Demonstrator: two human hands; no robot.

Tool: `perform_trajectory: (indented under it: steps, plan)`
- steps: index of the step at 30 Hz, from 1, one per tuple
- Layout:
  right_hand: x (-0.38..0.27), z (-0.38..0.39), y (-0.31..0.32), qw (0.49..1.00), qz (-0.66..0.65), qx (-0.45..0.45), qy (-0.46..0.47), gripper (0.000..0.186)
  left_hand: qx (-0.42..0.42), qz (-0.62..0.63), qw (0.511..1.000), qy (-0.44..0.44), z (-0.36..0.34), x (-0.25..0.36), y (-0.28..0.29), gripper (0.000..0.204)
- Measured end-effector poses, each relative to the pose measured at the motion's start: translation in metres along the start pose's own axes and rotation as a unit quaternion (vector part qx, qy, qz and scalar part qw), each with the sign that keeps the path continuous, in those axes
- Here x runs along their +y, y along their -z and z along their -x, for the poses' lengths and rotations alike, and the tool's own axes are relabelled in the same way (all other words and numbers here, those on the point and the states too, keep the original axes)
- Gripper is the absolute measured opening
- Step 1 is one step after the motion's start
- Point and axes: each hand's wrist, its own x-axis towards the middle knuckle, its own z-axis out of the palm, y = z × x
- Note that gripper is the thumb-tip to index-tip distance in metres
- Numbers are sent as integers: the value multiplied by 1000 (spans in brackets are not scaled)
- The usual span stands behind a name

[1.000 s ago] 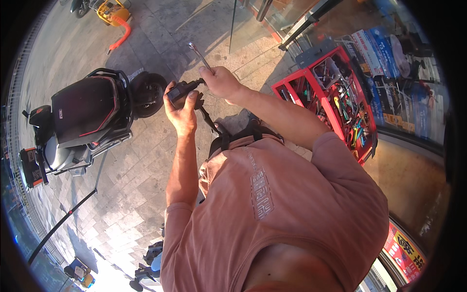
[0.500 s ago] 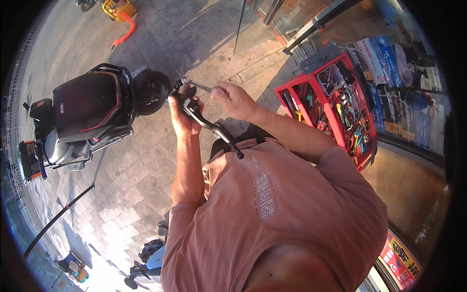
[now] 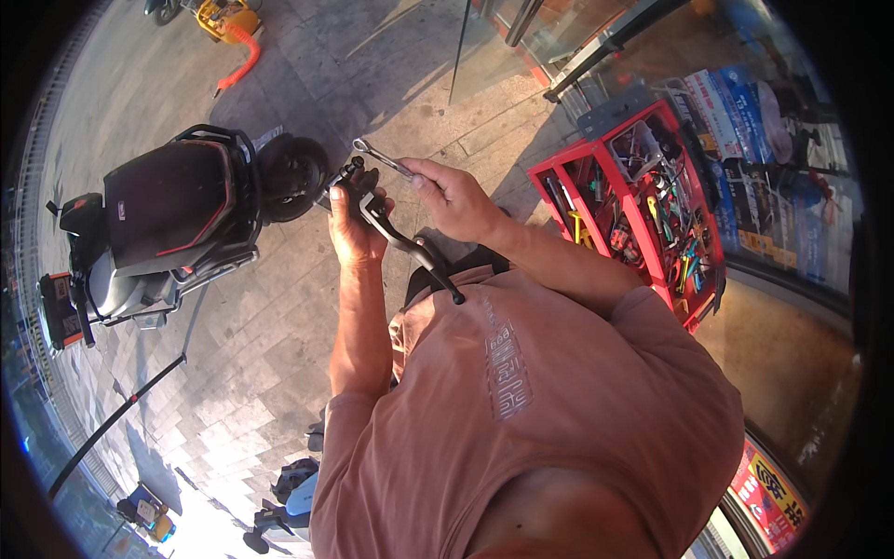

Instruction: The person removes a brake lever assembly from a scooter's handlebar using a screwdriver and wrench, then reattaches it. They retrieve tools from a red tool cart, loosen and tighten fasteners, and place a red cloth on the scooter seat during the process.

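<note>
A black brake lever assembly (image 3: 404,240) is gripped at its clamp end in my left hand (image 3: 355,231). Its long curved lever slants down toward my shirt, where the ball tip rests close to the cloth. My right hand (image 3: 453,198), to the right of it, is closed round the shank of a silver combination wrench (image 3: 384,158). The wrench's ring end points up and left, just above the dark fitting (image 3: 353,168) at the top of the brake lever assembly, apparently apart from it. My left fingers partly hide the assembly's body.
A red tool cart (image 3: 643,213) full of hand tools stands at my right, beside a glass shopfront. To the left is a parked black scooter (image 3: 168,200), its wheel near my left hand. A yellow machine with an orange hose (image 3: 244,58) sits far off on the paving.
The wrench has lifted a little up and to the right, off the fitting, along with my right hand. My left hand and the brake lever assembly have barely shifted.
</note>
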Motion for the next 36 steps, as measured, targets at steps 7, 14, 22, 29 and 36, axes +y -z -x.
perform_trajectory:
  steps: [7, 14, 22, 29, 36]
  plan:
    - [10, 7, -2, 995, 99, 3, 29, 33, 83, -91, 988, -97, -3, -7, -15, 45]
    - [26, 33, 3, 992, 121, -19, -36, 54, 13, -191, 977, -88, -22, -23, -23, 36]
    - [82, 95, 101, 926, 314, 199, 70, 56, -176, -9, 874, 453, -84, -95, -63, 38]
    - [149, 182, 203, 816, 216, 489, -221, 29, -129, -67, 835, 531, -110, -209, -103, 32]
    - [263, 315, 353, 668, 354, 470, -456, 21, -116, -183, 794, 568, -123, -272, -136, 43]
